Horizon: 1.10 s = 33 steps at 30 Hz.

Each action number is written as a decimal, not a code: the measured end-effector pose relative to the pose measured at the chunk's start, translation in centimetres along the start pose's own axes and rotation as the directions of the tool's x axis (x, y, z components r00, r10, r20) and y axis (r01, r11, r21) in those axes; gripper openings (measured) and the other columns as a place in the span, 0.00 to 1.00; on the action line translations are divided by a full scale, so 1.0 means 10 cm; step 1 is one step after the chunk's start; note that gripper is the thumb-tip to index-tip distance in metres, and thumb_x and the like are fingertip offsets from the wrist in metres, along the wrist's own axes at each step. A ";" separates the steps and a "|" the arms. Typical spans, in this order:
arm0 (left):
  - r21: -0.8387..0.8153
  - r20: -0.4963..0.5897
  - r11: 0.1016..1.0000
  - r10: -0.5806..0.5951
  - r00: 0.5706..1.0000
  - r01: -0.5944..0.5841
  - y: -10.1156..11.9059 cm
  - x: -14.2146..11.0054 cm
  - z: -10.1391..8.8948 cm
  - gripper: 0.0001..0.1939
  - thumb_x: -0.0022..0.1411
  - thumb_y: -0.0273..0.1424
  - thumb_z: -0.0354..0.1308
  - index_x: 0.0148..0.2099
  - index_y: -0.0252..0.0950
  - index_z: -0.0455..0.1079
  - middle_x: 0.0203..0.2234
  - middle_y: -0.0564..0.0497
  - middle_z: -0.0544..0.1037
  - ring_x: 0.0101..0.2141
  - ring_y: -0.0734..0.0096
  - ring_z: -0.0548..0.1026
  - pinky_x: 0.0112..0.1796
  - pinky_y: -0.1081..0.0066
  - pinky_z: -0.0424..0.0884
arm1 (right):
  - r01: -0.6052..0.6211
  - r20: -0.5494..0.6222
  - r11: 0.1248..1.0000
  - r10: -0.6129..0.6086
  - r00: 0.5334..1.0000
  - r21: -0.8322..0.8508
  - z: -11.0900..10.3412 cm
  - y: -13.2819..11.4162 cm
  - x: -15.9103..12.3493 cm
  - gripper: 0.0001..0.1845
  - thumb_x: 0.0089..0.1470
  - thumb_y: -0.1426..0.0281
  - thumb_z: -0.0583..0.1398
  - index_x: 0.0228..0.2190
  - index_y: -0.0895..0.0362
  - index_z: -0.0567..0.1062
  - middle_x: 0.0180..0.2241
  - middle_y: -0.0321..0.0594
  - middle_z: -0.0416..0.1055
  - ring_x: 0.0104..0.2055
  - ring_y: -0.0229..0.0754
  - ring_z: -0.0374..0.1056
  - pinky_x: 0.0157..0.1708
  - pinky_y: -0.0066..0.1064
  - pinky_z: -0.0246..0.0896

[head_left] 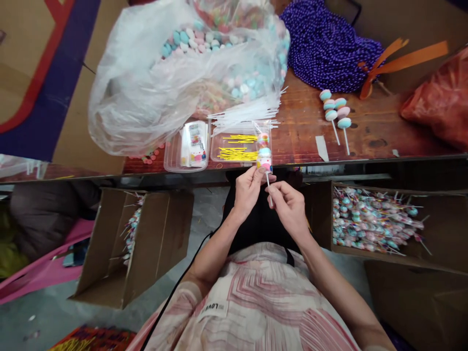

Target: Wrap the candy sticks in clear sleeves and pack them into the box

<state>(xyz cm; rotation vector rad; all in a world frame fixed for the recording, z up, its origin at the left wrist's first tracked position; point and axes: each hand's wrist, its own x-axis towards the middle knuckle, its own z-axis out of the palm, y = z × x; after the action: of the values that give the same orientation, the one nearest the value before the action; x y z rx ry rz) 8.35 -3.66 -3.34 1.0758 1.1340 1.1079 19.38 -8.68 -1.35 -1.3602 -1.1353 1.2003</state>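
Pastel bagged candy stick [263,152] is what I've got on head cam, held at the front edge of the surface [303,117]. L hand [247,189]: fingers clamped on its btm wrapper. R hand [287,202]: fingers pinched together on the white stick [268,180] below. Just beside: clear tray [214,154] w/ yellow ties [237,154]. Two unwrapped candy sticks [343,113] lie off to R. Big plastic bag [127,83] up L, contents hazy, prob. candy pcs.

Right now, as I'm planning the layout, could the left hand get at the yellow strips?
Probably yes: the yellow strips lie in an open tray beyond the left hand, though it is holding the bagged candy stick.
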 end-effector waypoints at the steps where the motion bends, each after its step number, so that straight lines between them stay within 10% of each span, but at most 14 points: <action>1: 0.036 -0.001 0.999 0.019 1.000 -0.019 0.00 0.00 -0.01 0.23 0.65 0.52 0.55 0.35 0.36 0.73 0.25 0.51 0.79 0.28 0.69 0.79 0.34 0.71 0.72 | -0.066 0.030 0.995 0.064 0.997 0.071 0.00 -0.01 -0.04 0.15 0.60 0.60 0.60 0.25 0.56 0.70 0.19 0.30 0.63 0.20 0.31 0.54 0.21 0.26 0.49; 14: 0.306 0.185 0.893 0.285 0.940 -0.331 0.04 -0.02 -0.12 0.31 0.65 0.57 0.49 0.21 0.39 0.64 0.15 0.54 0.63 0.20 0.74 0.59 0.27 0.69 0.56 | 0.021 -0.140 0.994 -0.006 0.990 0.111 0.08 -0.01 -0.04 0.13 0.60 0.61 0.60 0.27 0.56 0.71 0.19 0.30 0.64 0.20 0.32 0.57 0.21 0.25 0.52; 20: 0.176 0.229 0.959 0.179 0.957 -0.222 -0.05 -0.14 -0.27 0.30 0.63 0.57 0.53 0.23 0.37 0.69 0.17 0.53 0.67 0.20 0.74 0.63 0.27 0.70 0.59 | 0.103 -0.138 0.994 -0.096 0.986 0.044 0.08 -0.06 -0.01 0.12 0.61 0.64 0.59 0.27 0.56 0.70 0.19 0.30 0.64 0.20 0.32 0.59 0.23 0.26 0.54; 26: -0.156 0.020 0.988 -0.004 1.000 0.007 0.02 -0.11 -0.22 0.31 0.62 0.59 0.52 0.46 0.36 0.75 0.32 0.48 0.81 0.33 0.68 0.78 0.37 0.70 0.72 | 0.121 -0.134 0.990 -0.130 0.982 -0.074 0.12 0.02 0.00 0.12 0.61 0.64 0.58 0.28 0.55 0.71 0.19 0.30 0.65 0.21 0.33 0.60 0.24 0.26 0.55; 33: -0.427 0.056 0.881 -0.200 0.978 0.204 0.24 -0.06 -0.07 0.21 0.56 0.46 0.68 0.41 0.33 0.75 0.33 0.44 0.83 0.37 0.61 0.82 0.41 0.65 0.75 | 0.107 -0.097 0.990 -0.117 0.988 -0.096 0.17 0.09 -0.02 0.13 0.62 0.63 0.58 0.27 0.55 0.71 0.20 0.30 0.65 0.21 0.33 0.59 0.24 0.26 0.55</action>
<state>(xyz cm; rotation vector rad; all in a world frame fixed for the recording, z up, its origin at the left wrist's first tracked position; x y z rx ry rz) 7.40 -3.94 -0.96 0.6002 0.9096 1.1160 17.70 -8.87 -2.36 -1.3907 -1.1887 0.9976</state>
